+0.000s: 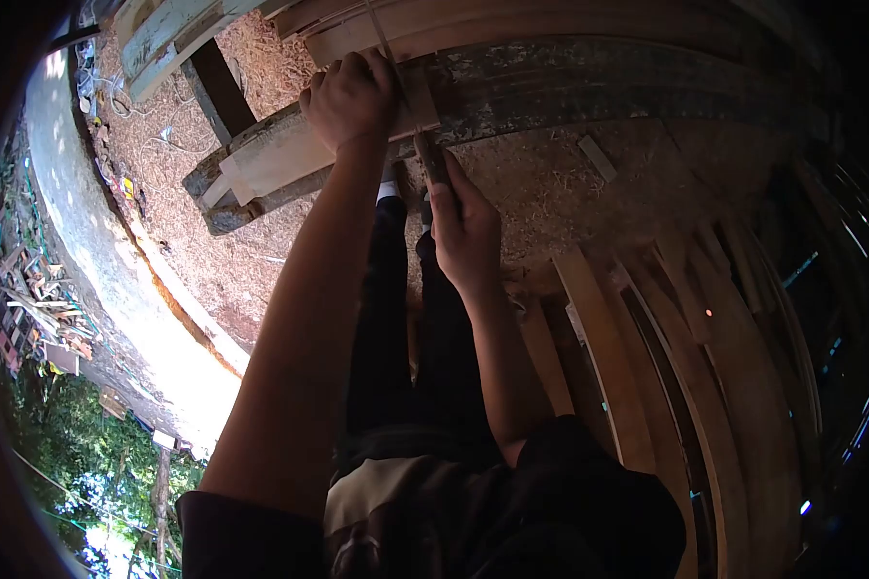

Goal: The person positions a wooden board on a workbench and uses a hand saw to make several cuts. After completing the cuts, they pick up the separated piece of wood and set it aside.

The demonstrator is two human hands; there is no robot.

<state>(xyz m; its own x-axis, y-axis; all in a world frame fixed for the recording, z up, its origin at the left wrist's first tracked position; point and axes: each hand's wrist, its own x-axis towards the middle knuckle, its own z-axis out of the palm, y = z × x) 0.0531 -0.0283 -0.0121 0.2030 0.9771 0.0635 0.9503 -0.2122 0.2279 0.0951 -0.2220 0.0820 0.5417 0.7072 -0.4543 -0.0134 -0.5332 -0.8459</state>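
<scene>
My left hand (352,96) is closed over the end of a pale wooden plank (285,154) and presses it onto a dark, weathered beam (570,87). Just below it, my right hand (465,230) grips the dark handle of a hand tool (433,159), with the index finger stretched along it. A thin blade (381,39) runs up from the handle past my left hand and across the plank. Whether it is a saw or another blade I cannot tell. My dark-trousered legs (396,318) stand under both arms.
Sawdust and shavings (550,183) cover the ground. Several long curved planks (666,367) lie stacked at the right. A pale concrete edge (97,251) curves along the left, with scrap wood (39,299) beyond it. A blue-green painted board (164,39) sits at the top left.
</scene>
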